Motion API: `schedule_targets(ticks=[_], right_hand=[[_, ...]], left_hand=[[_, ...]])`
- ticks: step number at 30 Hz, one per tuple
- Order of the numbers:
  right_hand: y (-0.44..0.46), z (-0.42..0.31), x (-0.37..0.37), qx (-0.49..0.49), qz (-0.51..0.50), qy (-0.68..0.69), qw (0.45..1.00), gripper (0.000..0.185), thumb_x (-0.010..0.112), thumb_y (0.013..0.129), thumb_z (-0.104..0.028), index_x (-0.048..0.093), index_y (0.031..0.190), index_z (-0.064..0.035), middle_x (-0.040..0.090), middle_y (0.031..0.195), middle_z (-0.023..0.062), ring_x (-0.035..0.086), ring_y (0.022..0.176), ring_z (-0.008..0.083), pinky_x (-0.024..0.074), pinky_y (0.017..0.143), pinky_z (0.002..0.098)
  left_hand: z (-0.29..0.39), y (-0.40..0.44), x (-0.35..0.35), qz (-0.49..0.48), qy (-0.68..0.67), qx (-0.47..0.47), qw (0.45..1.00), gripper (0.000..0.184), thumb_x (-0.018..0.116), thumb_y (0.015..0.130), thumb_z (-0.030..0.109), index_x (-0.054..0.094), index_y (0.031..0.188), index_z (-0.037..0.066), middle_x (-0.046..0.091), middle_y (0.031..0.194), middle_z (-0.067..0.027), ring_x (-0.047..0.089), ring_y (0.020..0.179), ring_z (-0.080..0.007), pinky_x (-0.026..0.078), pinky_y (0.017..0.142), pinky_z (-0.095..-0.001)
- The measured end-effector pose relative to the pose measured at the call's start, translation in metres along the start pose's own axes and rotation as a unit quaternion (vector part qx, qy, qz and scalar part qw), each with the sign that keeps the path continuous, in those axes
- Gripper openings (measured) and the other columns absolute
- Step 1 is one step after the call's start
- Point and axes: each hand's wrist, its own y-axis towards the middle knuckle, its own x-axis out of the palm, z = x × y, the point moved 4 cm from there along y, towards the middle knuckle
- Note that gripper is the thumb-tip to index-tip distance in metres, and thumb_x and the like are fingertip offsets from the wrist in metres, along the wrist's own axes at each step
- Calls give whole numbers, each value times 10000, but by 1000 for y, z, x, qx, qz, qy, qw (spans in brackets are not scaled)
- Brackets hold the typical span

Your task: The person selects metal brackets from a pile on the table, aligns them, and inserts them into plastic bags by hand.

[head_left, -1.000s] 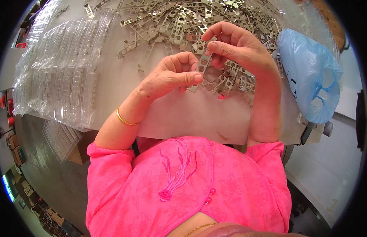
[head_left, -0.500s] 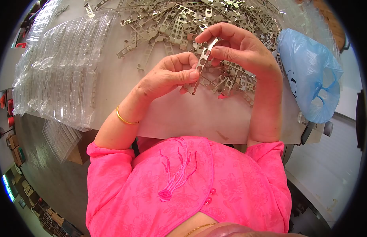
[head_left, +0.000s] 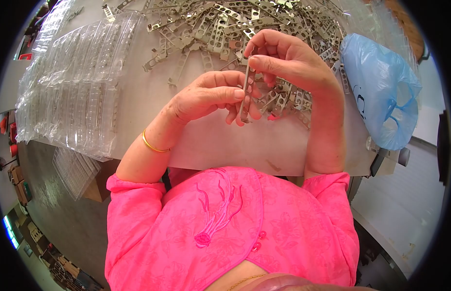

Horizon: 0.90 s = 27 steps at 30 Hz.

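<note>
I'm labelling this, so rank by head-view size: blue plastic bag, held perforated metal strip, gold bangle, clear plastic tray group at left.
Clear plastic tray group
Blue plastic bag
Perforated metal strip
Gold bangle

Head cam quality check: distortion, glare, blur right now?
Head view: heavy fisheye, black curved border at the corners; head view: bright glare streaks on the trays, softer sheen on the bag, glints across the pile; head view: held strip reads fairly clear, no obvious motion smear.
</note>
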Motion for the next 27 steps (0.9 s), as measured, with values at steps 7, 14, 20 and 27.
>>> schedule_targets(ticks=[7,14,20,27], right_hand=[[0,4,-5,45,57,-15,997,211,613,1008,-254,645,1043,-48,637,769,-13,573,613,33,485,546,209],[-1,4,-6,60,56,-32,996,225,598,1013,-274,652,1006,-56,629,744,-20,563,587,31,478,521,206],[-2,3,-6,78,54,-45,994,228,594,1011,-277,658,981,-61,626,736,-25,557,579,31,471,513,203],[-1,3,-4,82,52,-50,994,229,602,1000,-281,667,954,-66,631,724,-20,557,571,36,467,508,207]], left_hand=[[2,-1,2,1,3,-5,1000,294,485,1011,200,565,1190,-19,733,999,-224,735,842,-246,539,630,-286],[2,-2,5,-6,0,-21,1000,261,485,1012,174,578,1170,-11,731,1002,-218,721,890,-237,551,656,-290],[3,-3,6,-17,-11,-32,999,257,482,1007,164,572,1170,-14,728,978,-214,729,896,-257,558,655,-293],[2,-3,6,-28,-11,-26,999,264,481,1004,161,564,1179,-19,727,963,-214,726,896,-247,553,658,-288]])
